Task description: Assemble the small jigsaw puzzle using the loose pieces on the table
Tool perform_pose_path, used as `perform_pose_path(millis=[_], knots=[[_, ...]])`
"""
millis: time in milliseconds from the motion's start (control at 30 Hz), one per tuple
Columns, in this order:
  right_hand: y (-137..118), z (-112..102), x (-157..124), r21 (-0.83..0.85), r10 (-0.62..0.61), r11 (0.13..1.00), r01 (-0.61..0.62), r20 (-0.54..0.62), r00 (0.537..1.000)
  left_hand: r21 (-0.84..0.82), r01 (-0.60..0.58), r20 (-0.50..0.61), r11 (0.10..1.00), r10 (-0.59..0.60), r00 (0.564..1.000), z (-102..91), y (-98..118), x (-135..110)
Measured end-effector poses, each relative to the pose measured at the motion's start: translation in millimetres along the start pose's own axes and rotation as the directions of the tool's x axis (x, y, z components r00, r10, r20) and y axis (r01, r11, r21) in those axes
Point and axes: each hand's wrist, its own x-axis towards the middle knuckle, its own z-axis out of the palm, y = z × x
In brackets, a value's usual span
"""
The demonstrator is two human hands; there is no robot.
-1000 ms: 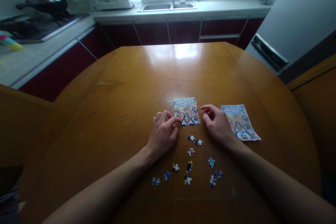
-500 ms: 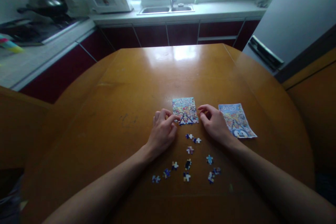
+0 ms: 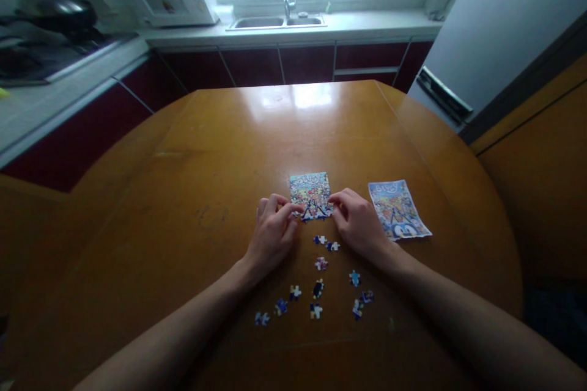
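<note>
A small, partly built jigsaw puzzle (image 3: 310, 190) lies on the wooden table (image 3: 220, 159). My left hand (image 3: 271, 233) rests at its lower left corner, fingers curled, fingertips pinching at the puzzle's edge. At the lower right corner sits my right hand (image 3: 356, 222), fingers also curled against the puzzle's edge. Whether either hand holds a loose piece is hidden. Several loose puzzle pieces (image 3: 316, 287) are scattered on the table between my forearms. A printed picture sheet (image 3: 397, 209) lies just right of my right hand.
Beyond the table runs a kitchen counter with a sink and tap (image 3: 275, 19), a microwave (image 3: 170, 1) and a wok on a hob (image 3: 54, 12) at left. A grey fridge (image 3: 495, 30) stands at right. The table's edge curves round on both sides.
My right hand has slid left and closed in on the puzzle's lower right corner. The view has shifted so everything sits slightly further left. My left hand keeps its place at the puzzle's corner.
</note>
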Motion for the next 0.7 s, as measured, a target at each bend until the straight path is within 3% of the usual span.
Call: perform_pose_path(millis=[367,700], knots=[[-4.8,0.4,-2.7,-0.074,0.043,0.997,-0.035,0.113,0.993,-0.085,0.061,-0.037,0.994,-0.064,0.997,-2.8,2.6,3.5],[-3.7,0.1,-1.8,-0.068,0.048,0.997,-0.04,0.124,0.991,-0.135,0.091,-0.065,0.987,-0.101,0.993,-2.6,0.3,2.9]])
